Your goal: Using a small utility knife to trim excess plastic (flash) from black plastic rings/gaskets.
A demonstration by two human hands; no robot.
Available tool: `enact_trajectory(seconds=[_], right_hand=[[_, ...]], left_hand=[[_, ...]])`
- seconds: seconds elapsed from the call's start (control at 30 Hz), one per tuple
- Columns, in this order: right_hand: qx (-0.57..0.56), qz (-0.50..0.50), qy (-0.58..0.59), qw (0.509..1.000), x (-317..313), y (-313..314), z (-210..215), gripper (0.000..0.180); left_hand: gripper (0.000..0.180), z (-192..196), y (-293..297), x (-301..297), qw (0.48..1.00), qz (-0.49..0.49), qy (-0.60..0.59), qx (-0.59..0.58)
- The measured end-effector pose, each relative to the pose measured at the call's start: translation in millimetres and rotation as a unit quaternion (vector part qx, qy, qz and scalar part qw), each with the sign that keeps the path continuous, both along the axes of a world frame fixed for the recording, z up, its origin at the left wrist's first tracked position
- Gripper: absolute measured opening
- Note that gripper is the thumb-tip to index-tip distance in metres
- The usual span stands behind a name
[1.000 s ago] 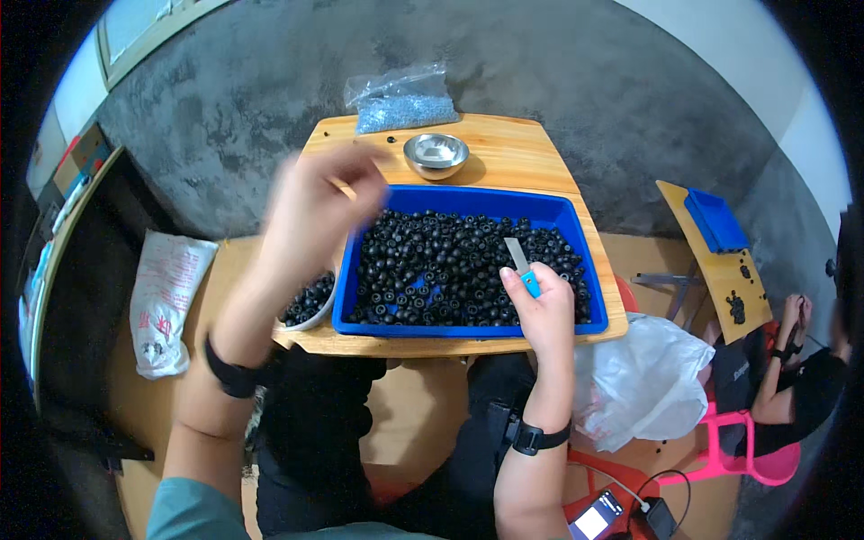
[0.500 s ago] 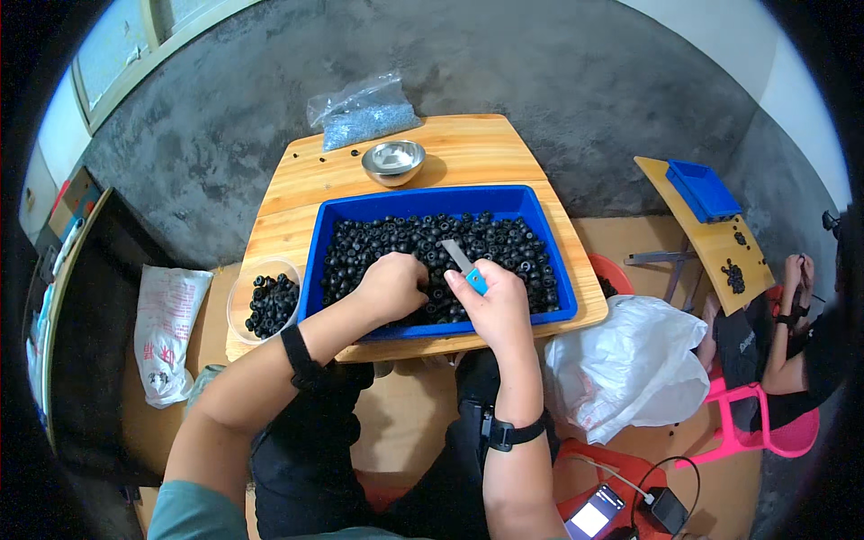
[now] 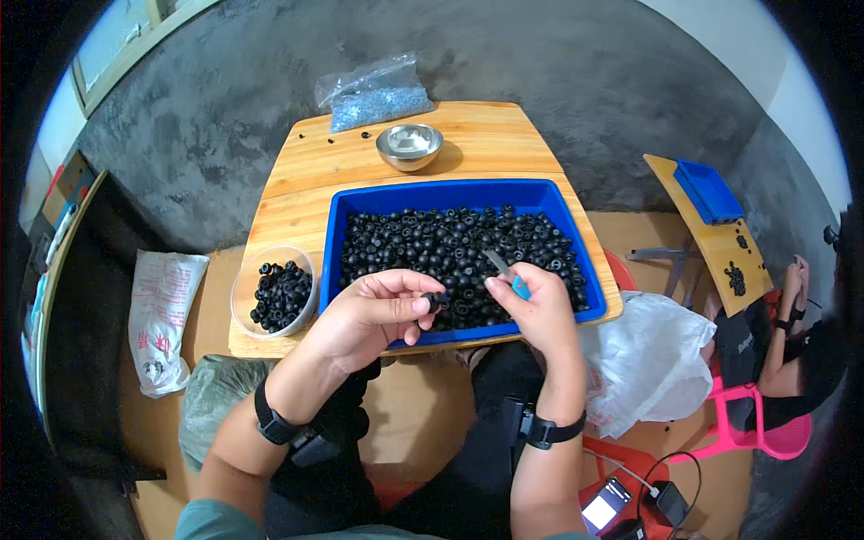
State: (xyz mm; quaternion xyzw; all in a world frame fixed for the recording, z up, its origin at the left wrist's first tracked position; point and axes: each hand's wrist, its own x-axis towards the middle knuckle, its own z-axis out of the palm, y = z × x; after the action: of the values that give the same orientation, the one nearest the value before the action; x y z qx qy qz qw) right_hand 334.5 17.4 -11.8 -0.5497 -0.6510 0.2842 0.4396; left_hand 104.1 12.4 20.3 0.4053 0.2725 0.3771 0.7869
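Note:
Between thumb and fingertips my left hand (image 3: 389,310) pinches a small black ring-shaped part (image 3: 436,303), above the near edge of a blue tray (image 3: 481,191). A heap of similar small black parts (image 3: 450,247) fills the tray. My right hand (image 3: 544,310) is closed round the blue handle of a small knife (image 3: 520,287); its short grey blade points up and left over the heap. Left of the tray, a clear round tub (image 3: 236,297) holds more black pieces (image 3: 281,292).
Behind the tray stand a steel bowl (image 3: 409,148) and a clear bag of pale blue bits (image 3: 380,103) on the wooden table (image 3: 297,193). White plastic bags (image 3: 643,355) lie at the right. A co-worker's hands (image 3: 796,270) are near another small table (image 3: 688,211). A phone (image 3: 605,506) lies low right.
My left hand has come up out of the heap with a black part and turned palm-up. The knife in my right hand has shifted right and slightly nearer. The view has shifted a little.

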Motion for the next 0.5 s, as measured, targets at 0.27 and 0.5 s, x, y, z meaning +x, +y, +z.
enact_trajectory(seconds=[0.27, 0.5], right_hand=[[0.036, 0.046, 0.116, 0.992, -24.1, -18.5, 17.9, 0.022], [0.068, 0.082, 0.011, 0.994, -66.8, -37.3, 49.8, 0.034]], left_hand=[[0.025, -3.9, -15.8, -5.5, 0.989, 0.014, -0.128, -0.067], [0.021, -10.8, -23.4, -6.4, 0.99, 0.024, -0.114, -0.076]])
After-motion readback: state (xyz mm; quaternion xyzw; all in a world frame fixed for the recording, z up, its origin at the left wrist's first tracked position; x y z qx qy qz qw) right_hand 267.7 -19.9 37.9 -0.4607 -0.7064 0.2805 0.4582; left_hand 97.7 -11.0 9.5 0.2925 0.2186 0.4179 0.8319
